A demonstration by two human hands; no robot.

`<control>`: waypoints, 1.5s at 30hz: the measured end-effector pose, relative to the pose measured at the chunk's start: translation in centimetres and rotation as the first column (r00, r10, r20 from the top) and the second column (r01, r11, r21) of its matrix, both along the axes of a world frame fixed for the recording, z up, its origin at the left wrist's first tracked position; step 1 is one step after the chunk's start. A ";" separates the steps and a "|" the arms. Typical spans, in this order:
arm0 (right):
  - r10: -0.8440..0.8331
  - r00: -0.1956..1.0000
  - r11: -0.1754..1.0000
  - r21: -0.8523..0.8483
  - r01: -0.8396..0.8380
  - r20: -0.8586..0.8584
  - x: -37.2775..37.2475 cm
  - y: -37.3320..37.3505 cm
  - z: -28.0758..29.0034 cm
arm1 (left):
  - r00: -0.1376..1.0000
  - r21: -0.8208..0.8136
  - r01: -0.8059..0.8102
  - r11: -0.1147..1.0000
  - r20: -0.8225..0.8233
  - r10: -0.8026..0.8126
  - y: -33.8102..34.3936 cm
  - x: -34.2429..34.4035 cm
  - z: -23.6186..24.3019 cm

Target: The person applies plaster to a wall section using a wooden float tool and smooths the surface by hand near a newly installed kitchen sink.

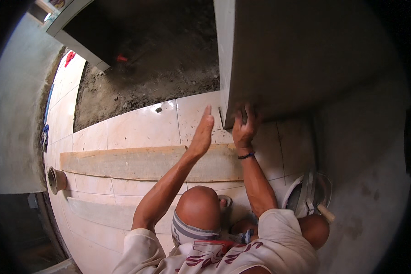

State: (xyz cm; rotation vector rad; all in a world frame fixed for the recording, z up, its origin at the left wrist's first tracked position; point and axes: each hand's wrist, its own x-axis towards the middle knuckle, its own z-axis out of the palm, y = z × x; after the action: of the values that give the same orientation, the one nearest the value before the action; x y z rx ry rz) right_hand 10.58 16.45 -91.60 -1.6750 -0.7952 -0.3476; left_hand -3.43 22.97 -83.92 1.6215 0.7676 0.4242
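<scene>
My left hand (202, 134) is raised over the pale floor tiles (141, 125), its fingers stretched out and holding nothing. To its right, my right hand (245, 130) reaches to the foot of an upright slab or wall end (301, 59). Its fingers are spread against the slab's dark face; shadow partly hides the fingertips. A dark beaded bracelet (246, 155) circles my right wrist. The slab's pale narrow edge (226, 59) rises between and beyond my hands. At its foot, a thin dark strip or gap (221, 118) shows beside the tile.
A long board (123, 163) lies across the tiles beneath my forearms. Bare rough soil (146, 86) borders the tiling ahead. At the right stands a bucket (285, 201) with a wooden-handled tool (325, 212). A brownish pot (57, 179) is at the left.
</scene>
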 end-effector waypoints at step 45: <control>-0.122 0.868 0.986 0.158 0.051 0.482 9.6 -1.9 39.4 | 0.846 0.820 -0.373 0.435 0.493 -0.205 0.4 4.3 19.4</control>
State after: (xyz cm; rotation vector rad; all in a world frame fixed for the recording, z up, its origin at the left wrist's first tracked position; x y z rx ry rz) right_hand 20.18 14.57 -52.23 -1.5064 -1.0412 -0.9005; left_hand 0.85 23.34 -64.56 2.2824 0.1141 1.5284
